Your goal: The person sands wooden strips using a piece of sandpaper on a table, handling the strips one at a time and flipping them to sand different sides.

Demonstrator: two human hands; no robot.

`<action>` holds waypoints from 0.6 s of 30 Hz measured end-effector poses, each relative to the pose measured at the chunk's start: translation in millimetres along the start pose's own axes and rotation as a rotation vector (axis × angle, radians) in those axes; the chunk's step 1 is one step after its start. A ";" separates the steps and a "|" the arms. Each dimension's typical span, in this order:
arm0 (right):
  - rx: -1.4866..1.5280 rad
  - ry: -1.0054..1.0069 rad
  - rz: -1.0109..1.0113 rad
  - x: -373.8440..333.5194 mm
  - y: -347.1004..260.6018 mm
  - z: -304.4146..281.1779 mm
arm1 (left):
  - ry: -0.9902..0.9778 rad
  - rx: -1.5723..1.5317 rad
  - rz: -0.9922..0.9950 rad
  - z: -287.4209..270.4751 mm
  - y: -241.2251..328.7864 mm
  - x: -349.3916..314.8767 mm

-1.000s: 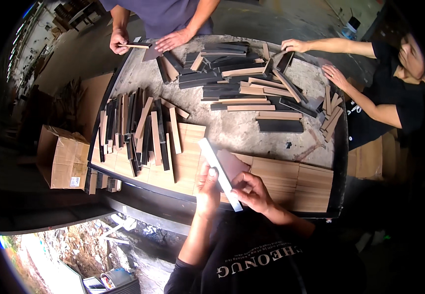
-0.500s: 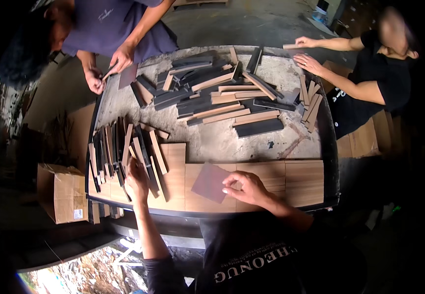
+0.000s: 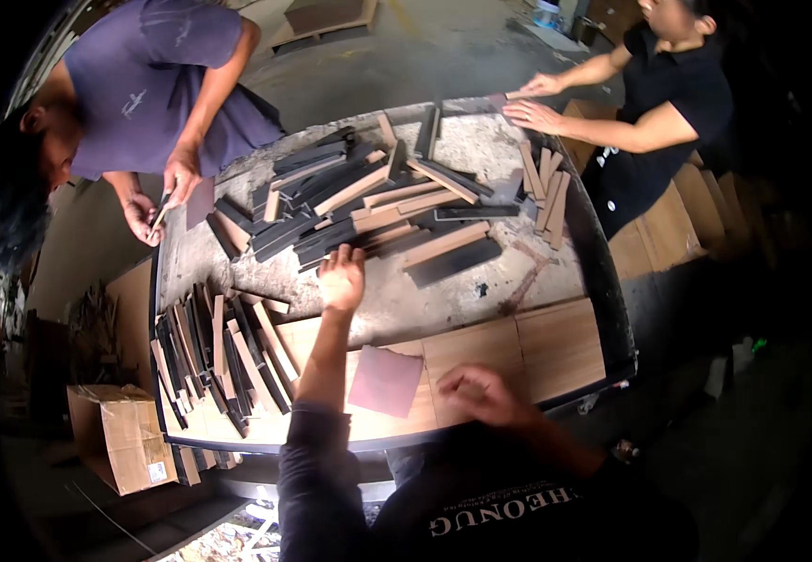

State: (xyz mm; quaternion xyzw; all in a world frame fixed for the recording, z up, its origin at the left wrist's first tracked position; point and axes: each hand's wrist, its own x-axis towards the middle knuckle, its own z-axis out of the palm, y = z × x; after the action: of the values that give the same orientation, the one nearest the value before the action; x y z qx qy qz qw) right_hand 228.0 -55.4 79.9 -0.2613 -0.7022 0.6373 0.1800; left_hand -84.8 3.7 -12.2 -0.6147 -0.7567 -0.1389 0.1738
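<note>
My left hand (image 3: 342,278) is stretched out over the near edge of the pile of wooden strips (image 3: 392,197), its fingers bent down and closed on a dark strip there. Just how much of the strip it holds is hidden behind the hand. Over the pale wooden boards (image 3: 467,351) hangs my right hand (image 3: 483,393), slightly blurred, fingers loosely curled and apart with nothing visible in them. A square brownish-red sheet of sandpaper (image 3: 385,381) lies flat on the boards, left of that hand and apart from it.
A row of black and tan strips (image 3: 223,347) lies at the table's left. Two co-workers stand across, one with a strip (image 3: 159,214) in hand at the left, one holding a strip (image 3: 523,95) at the far right. A cardboard box (image 3: 115,440) stands beside the table.
My left hand has gone from the left row of strips to the middle pile. My right hand has come away from the sandpaper, which now lies flat. The head view has shifted.
</note>
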 end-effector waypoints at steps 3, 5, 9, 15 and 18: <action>0.332 0.122 -0.332 7.9 -61.9 -31.9 | -0.032 -0.099 -0.006 -11.1 -12.6 -7.8; 0.556 0.010 -0.579 13.3 -109.4 -45.2 | -0.127 -0.229 -0.097 -32.3 -17.0 -21.3; 0.537 -0.381 -0.744 4.5 -190.5 -59.7 | -0.126 -0.860 -0.608 -67.6 -13.7 -83.6; 0.700 -0.371 -1.192 -4.1 -197.0 -37.0 | 0.108 -1.935 -1.037 -131.9 30.0 -188.0; 0.781 -0.602 -1.382 4.0 -199.3 -38.5 | 0.155 -2.081 -1.153 -140.9 56.1 -197.9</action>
State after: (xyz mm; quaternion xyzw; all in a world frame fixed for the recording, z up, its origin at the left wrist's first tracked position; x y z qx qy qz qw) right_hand 219.9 -32.4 281.5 0.4882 -0.4516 0.6231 0.4117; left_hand 19.5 -219.1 28.7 -0.0199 -0.4329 -0.7803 -0.4508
